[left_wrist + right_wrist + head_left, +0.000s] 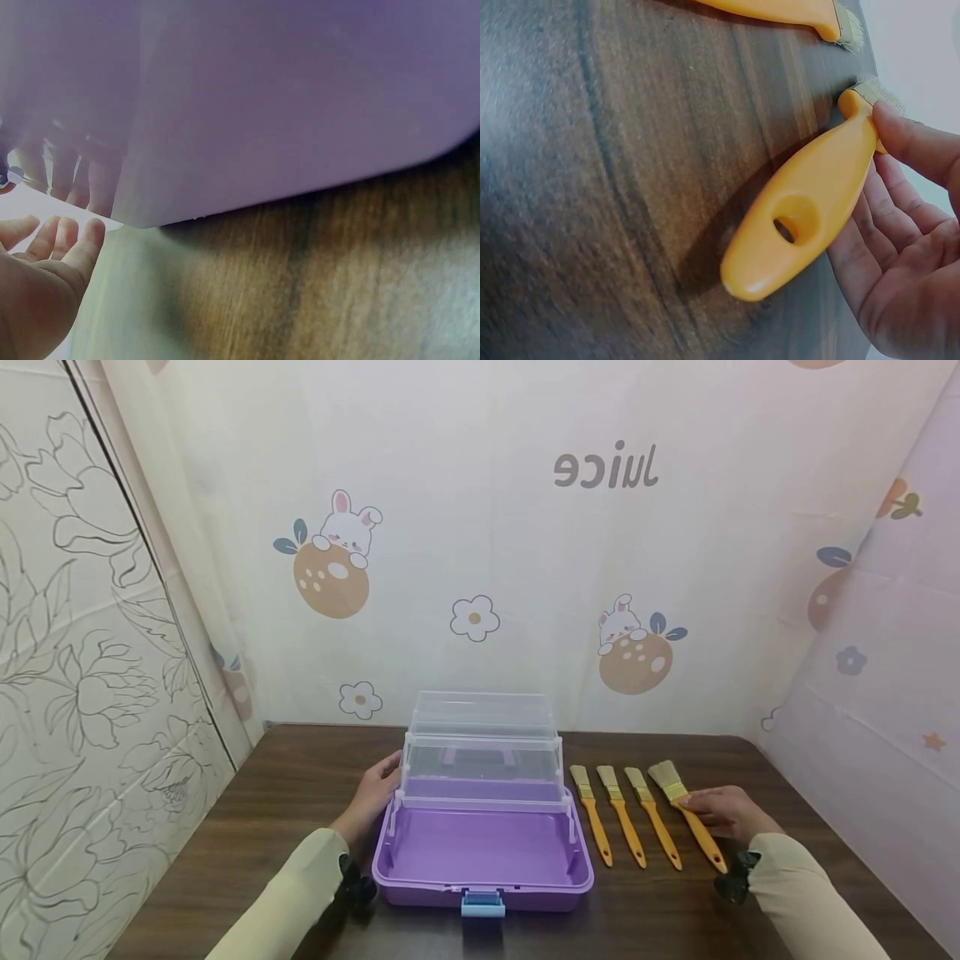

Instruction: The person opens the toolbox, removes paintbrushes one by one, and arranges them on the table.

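Observation:
A purple toolbox (483,847) stands open, its clear tiered trays (483,768) raised at the back and a light blue latch (483,904) on its front. My left hand (372,797) is at the box's left side; in the left wrist view its fingers (88,244) are loosely bent beside the purple wall, and contact is hard to tell. On the right, my right hand (731,814) holds the rightmost paintbrush (703,837), thumb and fingers pinching its yellow handle near the bristles. In the right wrist view the handle's end appears slightly above the table.
Three more yellow-handled paintbrushes, a left one (594,822), a middle one (624,822) and a right one (657,822), lie in a row between the box and my right hand. The dark wooden table (277,810) ends at a printed curtain (480,543) behind.

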`<state>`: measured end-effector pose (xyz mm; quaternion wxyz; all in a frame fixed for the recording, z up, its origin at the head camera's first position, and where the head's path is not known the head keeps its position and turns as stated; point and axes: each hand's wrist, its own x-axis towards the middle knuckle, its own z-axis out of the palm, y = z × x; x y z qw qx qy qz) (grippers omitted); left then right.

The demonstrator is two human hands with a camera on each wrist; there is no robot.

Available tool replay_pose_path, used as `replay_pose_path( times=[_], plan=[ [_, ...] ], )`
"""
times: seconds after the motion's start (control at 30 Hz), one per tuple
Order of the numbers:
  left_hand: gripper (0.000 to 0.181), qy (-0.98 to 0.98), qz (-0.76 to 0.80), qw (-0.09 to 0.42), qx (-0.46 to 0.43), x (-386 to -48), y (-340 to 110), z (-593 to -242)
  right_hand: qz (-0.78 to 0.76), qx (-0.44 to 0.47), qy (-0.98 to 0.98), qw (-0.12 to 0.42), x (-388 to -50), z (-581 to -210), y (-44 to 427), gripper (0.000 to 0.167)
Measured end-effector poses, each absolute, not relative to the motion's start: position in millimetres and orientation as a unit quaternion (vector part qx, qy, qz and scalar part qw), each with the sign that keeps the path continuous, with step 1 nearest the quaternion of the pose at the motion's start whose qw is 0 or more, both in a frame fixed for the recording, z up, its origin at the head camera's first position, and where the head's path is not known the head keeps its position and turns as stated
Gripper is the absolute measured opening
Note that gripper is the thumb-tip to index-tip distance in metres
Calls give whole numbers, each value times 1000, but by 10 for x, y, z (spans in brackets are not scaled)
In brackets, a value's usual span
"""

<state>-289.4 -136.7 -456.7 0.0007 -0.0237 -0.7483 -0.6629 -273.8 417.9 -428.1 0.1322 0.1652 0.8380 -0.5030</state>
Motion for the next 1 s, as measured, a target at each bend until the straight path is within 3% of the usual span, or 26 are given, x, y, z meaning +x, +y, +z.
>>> replay_pose_path(
  times=[0.53,1.0],
  plan=[
    [53,-738,-674,-5,-18,-2881,-1366,-4558,-491,156,850,111,-2745,-4303,4135,35],
    [53,-732,-681,-12,-16,-2897,-1377,-4575,-488,165,851,105,-2770,-4332,4141,47]
  ],
)
